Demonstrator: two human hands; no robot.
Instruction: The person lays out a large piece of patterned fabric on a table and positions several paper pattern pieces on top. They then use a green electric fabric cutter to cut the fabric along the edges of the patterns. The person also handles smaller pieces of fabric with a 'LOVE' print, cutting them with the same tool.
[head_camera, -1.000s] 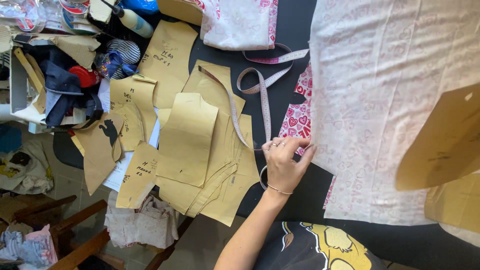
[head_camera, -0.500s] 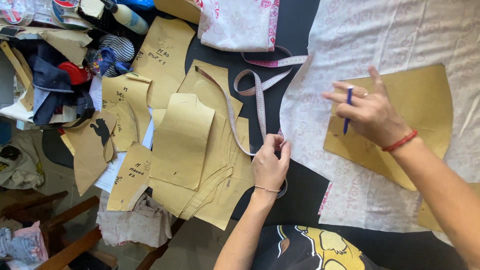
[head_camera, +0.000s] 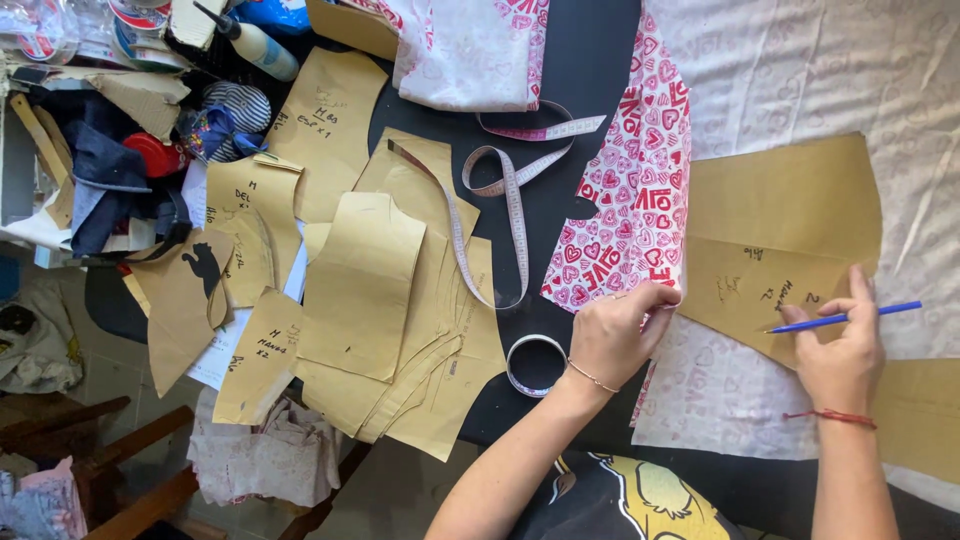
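On stiff kraft pattern paper, right hand grips blue pen; left hand rests loose.

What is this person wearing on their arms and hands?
Both forearms are bare, with no sleeves or gloves. The left hand has a thin beaded bracelet at the wrist; the right hand has a thin red string tied around its wrist. No rings are clearly visible.

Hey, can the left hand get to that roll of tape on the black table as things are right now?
Probably yes. The left hand rests on the fabric edge right beside the tape roll, holds nothing, and nothing lies between them on the black table.
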